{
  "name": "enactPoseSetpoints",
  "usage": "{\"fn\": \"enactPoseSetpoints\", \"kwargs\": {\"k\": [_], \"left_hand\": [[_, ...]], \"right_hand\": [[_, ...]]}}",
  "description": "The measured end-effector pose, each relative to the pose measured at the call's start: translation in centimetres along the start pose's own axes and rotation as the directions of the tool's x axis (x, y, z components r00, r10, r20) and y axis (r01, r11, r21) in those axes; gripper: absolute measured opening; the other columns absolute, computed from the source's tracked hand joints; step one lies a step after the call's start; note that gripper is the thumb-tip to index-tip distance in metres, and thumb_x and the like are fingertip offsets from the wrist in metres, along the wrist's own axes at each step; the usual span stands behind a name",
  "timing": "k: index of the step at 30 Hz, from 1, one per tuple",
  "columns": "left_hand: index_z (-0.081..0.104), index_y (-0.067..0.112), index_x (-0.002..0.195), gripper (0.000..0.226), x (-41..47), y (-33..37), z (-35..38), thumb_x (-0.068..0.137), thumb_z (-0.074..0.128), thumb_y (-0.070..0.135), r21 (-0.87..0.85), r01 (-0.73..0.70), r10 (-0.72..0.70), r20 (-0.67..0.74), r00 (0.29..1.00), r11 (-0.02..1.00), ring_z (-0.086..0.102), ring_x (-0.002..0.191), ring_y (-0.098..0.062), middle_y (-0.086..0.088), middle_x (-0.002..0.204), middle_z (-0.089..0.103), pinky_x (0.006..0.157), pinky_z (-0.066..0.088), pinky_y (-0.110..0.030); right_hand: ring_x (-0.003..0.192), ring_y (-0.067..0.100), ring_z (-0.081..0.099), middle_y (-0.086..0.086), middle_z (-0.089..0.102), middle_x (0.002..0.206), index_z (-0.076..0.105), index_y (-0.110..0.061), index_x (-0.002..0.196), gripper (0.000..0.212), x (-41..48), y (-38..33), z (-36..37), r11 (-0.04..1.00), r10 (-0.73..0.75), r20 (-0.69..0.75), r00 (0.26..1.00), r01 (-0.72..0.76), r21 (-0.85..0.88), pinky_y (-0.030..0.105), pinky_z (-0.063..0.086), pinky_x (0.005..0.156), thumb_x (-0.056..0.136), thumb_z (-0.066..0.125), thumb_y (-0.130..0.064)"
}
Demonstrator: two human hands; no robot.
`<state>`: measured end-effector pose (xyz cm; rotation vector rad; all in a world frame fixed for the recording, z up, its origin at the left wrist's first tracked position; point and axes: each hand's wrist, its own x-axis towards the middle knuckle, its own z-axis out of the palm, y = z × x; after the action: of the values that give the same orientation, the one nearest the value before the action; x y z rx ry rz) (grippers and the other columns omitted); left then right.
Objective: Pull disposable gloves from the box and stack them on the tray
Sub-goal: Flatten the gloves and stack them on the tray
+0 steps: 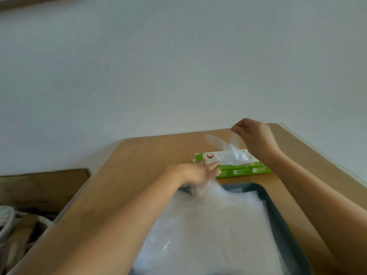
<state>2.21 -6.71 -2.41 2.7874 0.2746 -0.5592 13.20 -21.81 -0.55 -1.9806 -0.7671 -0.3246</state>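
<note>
The right hand (252, 133) pinches a thin clear plastic glove (228, 144) that rises from the green-and-white cardboard box (244, 170) just below it. The left hand (196, 174), fingers straight, is at the box's left end. Under it, a pile of clear gloves (214, 225) fills the dark rectangular tray (278, 219).

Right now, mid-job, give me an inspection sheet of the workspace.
Surface: brown wooden table.
Job's things: green glove box beyond the tray; one clear glove half out of it; glove stack lies in the dark tray.
Clutter: cardboard carton left of the table, lower down.
Grips: right hand pinches the glove above the box; left hand, fingers straight, at the tray's far edge.
Cables: nothing seen.
Surroundings: plain pale wall.
</note>
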Motion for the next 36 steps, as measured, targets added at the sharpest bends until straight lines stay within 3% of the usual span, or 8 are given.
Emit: {"fn": "enactPoseSetpoints", "kwargs": {"k": [4,8,13,19,26,29,32,36], "left_hand": [[0.004,0.039,0.151,0.053,-0.2,0.4,0.0,0.101,0.017,0.052,0.001,0.001,-0.001,-0.017,1.000,1.000,-0.005,0.148,-0.024,-0.001,0.161,-0.010,0.119,0.002,-0.040],[0.005,0.040,0.151,0.054,0.0,0.3,0.0,0.101,0.018,0.053,0.028,0.019,-0.019,-0.012,1.000,0.999,-0.002,0.149,-0.024,-0.001,0.161,-0.009,0.118,0.003,-0.039],[0.006,0.039,0.151,0.055,-0.3,0.5,0.1,0.101,0.020,0.054,0.016,0.029,-0.029,-0.006,1.000,0.999,-0.001,0.149,-0.024,-0.001,0.161,-0.010,0.118,0.005,-0.037],[0.007,0.043,0.150,0.053,0.2,0.7,0.0,0.101,0.021,0.054,0.021,0.063,-0.063,-0.009,0.998,0.998,-0.001,0.149,-0.026,0.000,0.161,-0.009,0.119,0.005,-0.042],[0.011,0.040,0.151,0.056,0.3,0.7,0.0,0.099,0.022,0.057,0.043,0.043,-0.042,-0.028,0.999,0.998,-0.001,0.149,-0.023,0.000,0.161,-0.003,0.118,0.002,-0.040],[0.013,0.034,0.152,0.055,0.3,1.0,-0.8,0.102,0.030,0.047,0.034,0.057,-0.055,-0.048,0.997,0.998,0.009,0.148,-0.022,-0.001,0.162,0.006,0.118,0.011,-0.035],[0.017,0.030,0.153,0.068,-0.5,1.1,-2.0,0.094,0.048,0.015,-0.253,-0.046,-0.026,-0.274,0.961,0.966,0.018,0.146,-0.020,-0.002,0.162,0.009,0.114,0.026,-0.030],[0.046,0.025,0.139,0.056,-3.7,2.1,-3.2,0.084,0.049,0.037,-0.631,-0.519,0.086,-0.585,0.806,0.576,0.034,0.138,-0.010,0.001,0.150,0.040,0.113,0.024,-0.030]], "right_hand": [[0.093,0.016,0.060,-0.003,0.066,0.094,0.065,-0.013,0.094,0.014,0.1,-0.3,0.0,0.998,0.037,0.093,0.995,-0.033,-0.052,0.022,0.039,0.072,0.088,0.066,-0.026],[0.114,0.018,0.054,-0.001,0.060,0.122,0.056,-0.014,0.126,0.072,-0.4,0.7,0.9,0.968,0.206,0.244,0.948,-0.161,-0.192,0.027,0.041,0.087,0.070,0.076,-0.054],[0.094,0.020,0.065,0.004,0.073,0.098,0.076,-0.013,0.095,0.020,-0.5,1.2,1.2,0.975,0.138,0.153,0.979,-0.107,-0.194,0.027,0.046,0.079,0.085,0.069,-0.029],[0.069,0.024,0.065,0.006,0.072,0.076,0.076,-0.010,0.085,0.020,-0.1,-1.1,-1.5,0.956,-0.026,-0.024,0.999,0.017,-0.292,0.032,0.051,0.068,0.090,0.062,-0.024],[0.063,0.005,0.059,-0.011,0.067,0.065,0.074,-0.018,0.081,0.011,0.1,-5.8,-7.0,0.960,-0.164,-0.230,0.959,0.209,0.185,0.012,0.044,0.066,0.088,0.066,-0.018],[0.067,0.007,0.063,-0.007,0.069,0.067,0.071,-0.018,0.083,0.005,-0.5,-7.7,-9.3,0.840,-0.235,-0.045,0.971,0.226,0.493,0.019,0.051,0.074,0.086,0.066,-0.017],[0.067,0.010,0.064,-0.002,0.065,0.071,0.065,-0.011,0.095,0.016,-1.5,-8.4,-10.4,0.690,-0.309,0.250,0.917,0.035,0.723,0.021,0.054,0.072,0.082,0.058,-0.015],[0.064,0.019,0.066,0.004,0.059,0.066,0.053,-0.005,0.113,0.027,-2.5,-8.5,-11.0,0.616,-0.417,0.523,0.743,-0.192,0.764,0.025,0.055,0.067,0.087,0.048,-0.004]]}}
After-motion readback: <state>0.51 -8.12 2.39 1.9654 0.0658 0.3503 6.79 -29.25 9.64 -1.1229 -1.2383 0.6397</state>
